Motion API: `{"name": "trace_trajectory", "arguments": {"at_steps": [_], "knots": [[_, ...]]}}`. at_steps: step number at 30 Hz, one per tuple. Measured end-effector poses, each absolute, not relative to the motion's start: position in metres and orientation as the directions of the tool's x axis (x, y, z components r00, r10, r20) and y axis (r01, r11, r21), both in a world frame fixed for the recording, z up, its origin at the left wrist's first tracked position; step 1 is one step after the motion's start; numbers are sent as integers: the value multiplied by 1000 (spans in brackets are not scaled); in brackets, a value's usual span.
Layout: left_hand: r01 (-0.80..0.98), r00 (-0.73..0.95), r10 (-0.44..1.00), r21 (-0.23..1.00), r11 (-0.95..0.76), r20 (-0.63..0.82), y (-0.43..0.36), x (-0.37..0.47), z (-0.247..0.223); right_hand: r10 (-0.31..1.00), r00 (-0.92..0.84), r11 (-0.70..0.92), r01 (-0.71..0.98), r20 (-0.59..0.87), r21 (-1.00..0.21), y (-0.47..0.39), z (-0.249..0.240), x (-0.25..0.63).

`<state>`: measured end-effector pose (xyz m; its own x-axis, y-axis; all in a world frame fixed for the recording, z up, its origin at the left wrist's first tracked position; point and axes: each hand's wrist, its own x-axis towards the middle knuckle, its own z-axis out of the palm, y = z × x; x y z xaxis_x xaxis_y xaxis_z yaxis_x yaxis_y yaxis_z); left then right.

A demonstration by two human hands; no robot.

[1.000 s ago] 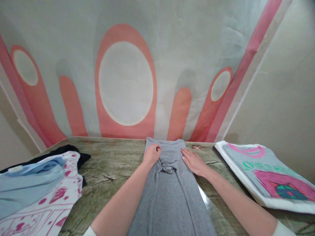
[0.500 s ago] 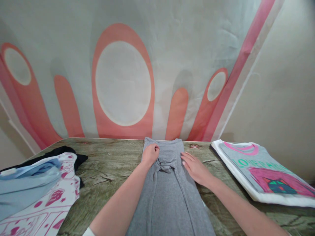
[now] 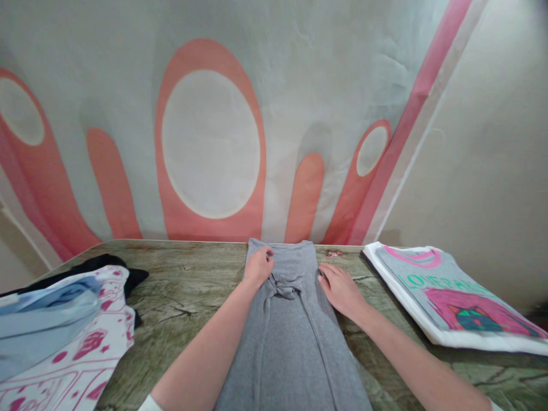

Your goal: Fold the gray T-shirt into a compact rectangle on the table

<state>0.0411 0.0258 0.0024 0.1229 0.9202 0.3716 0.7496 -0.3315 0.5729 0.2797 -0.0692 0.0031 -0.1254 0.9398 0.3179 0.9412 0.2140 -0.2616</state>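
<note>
A long grey garment (image 3: pixel 291 342) lies lengthwise on the wooden-look table, its narrow top end near the far edge and its cloth bunched a little below that end. My left hand (image 3: pixel 259 267) rests on the garment's upper left side with its fingers curled; whether cloth is pinched in them is too small to tell. At the upper right edge of the garment is my right hand (image 3: pixel 340 288), palm down, fingers loosely spread, holding nothing.
Loose clothes, a white and pink printed piece (image 3: pixel 115 319), a light blue one (image 3: pixel 51 325) and a black one (image 3: pixel 136 279), lie at the left. Folded shirts (image 3: pixel 462 297) are stacked at the right on the table (image 3: pixel 188 268). A painted wall (image 3: pixel 282 85) stands behind.
My right hand has shifted slightly off the garment's edge to the right. My left hand's fingers have loosened a little. The whole view has shifted slightly.
</note>
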Motion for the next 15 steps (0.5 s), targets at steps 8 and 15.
{"name": "trace_trajectory", "arguments": {"at_steps": [8, 15], "knots": [[359, 87, 989, 923, -141, 117, 15, 69, 34, 899, -197, 423, 624, 391, -658, -43, 21, 208], [56, 261, 940, 969, -242, 219, 7, 82, 44, 963, 91, 209, 349, 254, -914, 0, 17, 210]]}}
